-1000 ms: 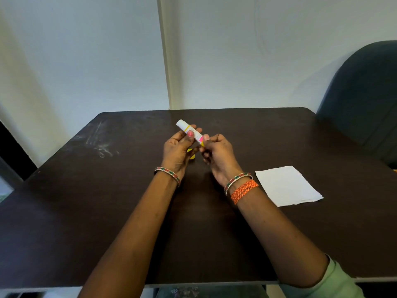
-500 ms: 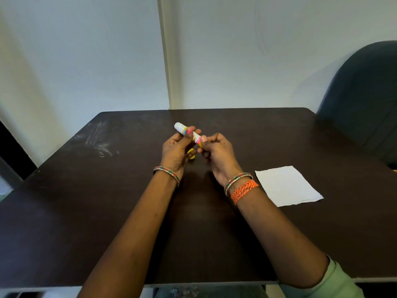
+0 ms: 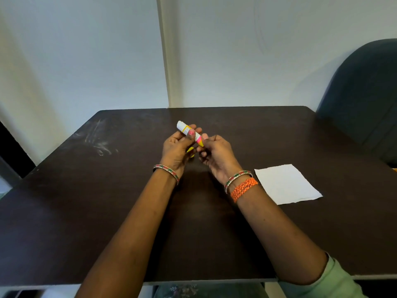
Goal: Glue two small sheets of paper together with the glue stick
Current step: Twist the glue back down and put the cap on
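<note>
A white glue stick [image 3: 185, 128] with yellow and pink bands is held above the middle of the dark table [image 3: 86, 201]. My left hand [image 3: 176, 150] grips its body, thumb on top. My right hand [image 3: 217, 155] pinches its lower yellow end with the fingertips. A small yellow piece [image 3: 190, 152], perhaps the cap, shows between my palms, mostly hidden. White paper [image 3: 286, 183] lies flat on the table right of my right wrist; I cannot tell whether it is one sheet or two stacked.
A dark blue chair back [image 3: 365, 93] stands past the table's right far corner. White walls rise behind the table. Pale scuff marks [image 3: 100, 143] streak the table's far left. The table's near edge runs under my forearms.
The glue stick has shifted slightly between my fingers, dipping to the left and coming back. Both hands stay in the same place. The paper has not moved.
</note>
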